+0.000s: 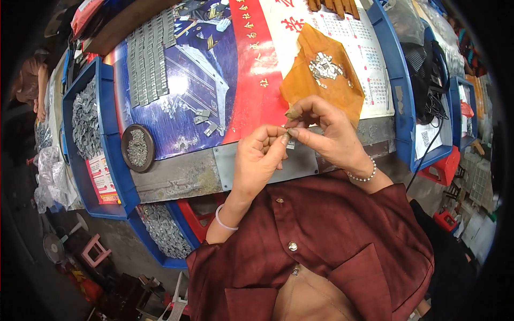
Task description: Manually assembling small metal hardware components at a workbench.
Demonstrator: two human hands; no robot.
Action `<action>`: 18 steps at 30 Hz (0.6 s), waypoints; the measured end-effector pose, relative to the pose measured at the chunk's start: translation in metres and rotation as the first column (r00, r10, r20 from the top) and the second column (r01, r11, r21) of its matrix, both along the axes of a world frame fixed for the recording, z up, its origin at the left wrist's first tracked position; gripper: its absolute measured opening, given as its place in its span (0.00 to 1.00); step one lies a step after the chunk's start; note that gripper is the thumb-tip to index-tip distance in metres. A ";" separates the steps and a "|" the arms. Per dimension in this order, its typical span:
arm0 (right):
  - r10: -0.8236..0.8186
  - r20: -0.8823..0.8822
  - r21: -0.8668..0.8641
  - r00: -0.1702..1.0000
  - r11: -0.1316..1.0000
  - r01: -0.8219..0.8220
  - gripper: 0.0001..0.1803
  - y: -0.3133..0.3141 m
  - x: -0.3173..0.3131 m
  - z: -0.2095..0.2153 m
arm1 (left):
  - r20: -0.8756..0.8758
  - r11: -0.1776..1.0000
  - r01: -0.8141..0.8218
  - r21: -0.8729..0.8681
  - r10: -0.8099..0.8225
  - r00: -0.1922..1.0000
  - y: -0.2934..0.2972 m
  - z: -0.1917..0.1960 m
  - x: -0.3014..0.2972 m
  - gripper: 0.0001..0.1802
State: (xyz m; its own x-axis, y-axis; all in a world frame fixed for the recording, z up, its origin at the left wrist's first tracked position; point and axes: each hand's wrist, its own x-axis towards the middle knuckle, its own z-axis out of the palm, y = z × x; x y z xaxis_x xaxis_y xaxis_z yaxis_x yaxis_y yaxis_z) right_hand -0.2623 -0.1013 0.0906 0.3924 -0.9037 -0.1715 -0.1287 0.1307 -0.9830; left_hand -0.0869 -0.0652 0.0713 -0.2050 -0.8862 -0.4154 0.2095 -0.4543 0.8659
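Observation:
My left hand [258, 160] and my right hand [333, 140] meet above the near edge of the table, fingertips pinched together. A small grey metal piece [290, 144] shows just under the fingertips; its exact kind is too small to make out. Beyond my right hand lies a sheet of brown paper [297, 75] bearing a heap of small silvery parts [324, 66]. Several loose grey pieces [206, 121] rest on the poster to the left. Farther left, many similar grey pieces [148, 61] are laid out in tight rows.
A round dark dish [127, 160] of tiny metal bits sits at the table's left front. Blue bins with grey parts stand left [110, 128] and below [184, 235]. At the right is another blue bin [399, 91] with a black bag [425, 80]. Brown rolls [336, 7] lie at the back.

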 end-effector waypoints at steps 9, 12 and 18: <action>-0.181 0.272 0.263 0.945 0.959 0.107 0.12 -0.001 0.005 -0.001 | 0.050 0.997 -0.029 -0.068 0.033 0.998 0.006 0.006 0.003 0.10; -0.232 0.301 0.231 0.925 0.959 0.165 0.13 0.003 0.010 -0.003 | 0.040 0.993 -0.085 -0.081 0.088 0.995 0.005 0.005 0.001 0.12; -0.225 0.148 -0.041 0.963 0.972 0.233 0.13 0.009 0.020 -0.011 | -0.009 0.979 -0.158 -0.130 0.158 0.987 0.009 -0.003 0.000 0.14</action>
